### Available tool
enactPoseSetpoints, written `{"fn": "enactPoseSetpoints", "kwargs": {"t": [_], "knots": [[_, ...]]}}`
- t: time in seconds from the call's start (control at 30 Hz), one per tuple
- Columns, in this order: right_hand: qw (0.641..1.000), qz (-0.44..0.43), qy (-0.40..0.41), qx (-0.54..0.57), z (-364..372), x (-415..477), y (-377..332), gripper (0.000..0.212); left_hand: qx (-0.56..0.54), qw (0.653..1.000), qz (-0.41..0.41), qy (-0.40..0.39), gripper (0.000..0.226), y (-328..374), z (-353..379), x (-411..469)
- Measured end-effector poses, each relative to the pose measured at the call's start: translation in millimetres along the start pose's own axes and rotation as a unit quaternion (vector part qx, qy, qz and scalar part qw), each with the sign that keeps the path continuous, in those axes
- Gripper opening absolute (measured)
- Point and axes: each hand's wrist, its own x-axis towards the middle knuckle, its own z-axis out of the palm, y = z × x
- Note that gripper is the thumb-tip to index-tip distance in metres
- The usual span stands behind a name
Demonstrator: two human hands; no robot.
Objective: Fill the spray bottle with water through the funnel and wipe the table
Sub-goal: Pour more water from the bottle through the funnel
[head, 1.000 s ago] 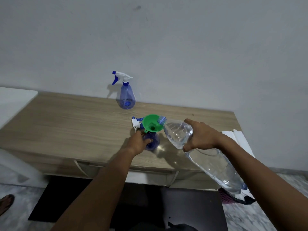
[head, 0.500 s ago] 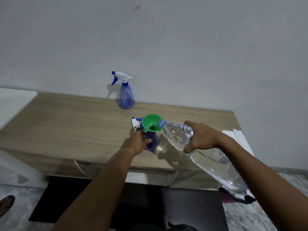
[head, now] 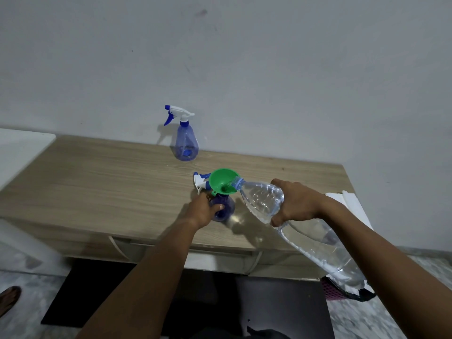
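Gripping the clear water bottle [head: 318,245] around its shoulder, the right hand [head: 298,204] holds it tilted, neck down and to the left. The bottle's blue-ringed mouth lies over the rim of the green funnel [head: 221,179]. Water fills the lower side of the tilted bottle. Whether any is running into the funnel cannot be told.

The funnel sits in the neck of a small blue spray bottle [head: 228,207], which stands upright on the wooden desk [head: 110,182], towards its front edge. The left hand [head: 204,211] holds this bottle, fingers and thumb curled around its body.

A white and blue spray head [head: 200,182] (detached from any bottle) lies on the desk just behind the funnel, which partly hides it. Well apart from these, at the back of the desk near the grey wall [head: 244,69], a second spray bottle [head: 186,140] stands upright. Its trigger head is fitted and its nozzle points left.

Something white and flat [head: 352,204] lies past the right end of the desk, and a white surface [head: 22,148] adjoins the left end. On the floor below are a dark mat [head: 97,294], a pink basket [head: 330,289] under the water bottle's base, and a sandalled foot [head: 8,298] at the left edge.
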Motion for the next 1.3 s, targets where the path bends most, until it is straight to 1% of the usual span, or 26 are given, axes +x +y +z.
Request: {"fn": "enactPoseSetpoints", "kwargs": {"t": [0.3,0.43,0.53,0.87,1.13,1.3], "knots": [[1.000,0.002,0.000,-0.008,0,2,2,0.060,-0.024,0.999,0.022,0.004,0.056,2,0,-1],[1.000,-0.004,-0.001,-0.006,0,2,1,0.059,-0.025,0.999,0.037,0.003,0.051,33,-13,-34],[1.000,-0.007,-0.004,-0.007,-1,1,0,0.059,-0.028,0.999,0.030,0.006,0.050,47,-15,-47],[1.000,-0.013,-0.006,-0.011,-4,0,-3,0.058,-0.017,0.999,0.033,0.009,0.050,46,-14,-47],[1.000,-0.015,-0.007,-0.010,-2,4,-1,0.063,0.004,1.000,0.026,0.015,0.050,46,-16,-48],[1.000,-0.008,0.012,0.020,-1,4,1,0.061,0.007,1.000,0.026,0.009,0.048,40,-15,-40]]}}
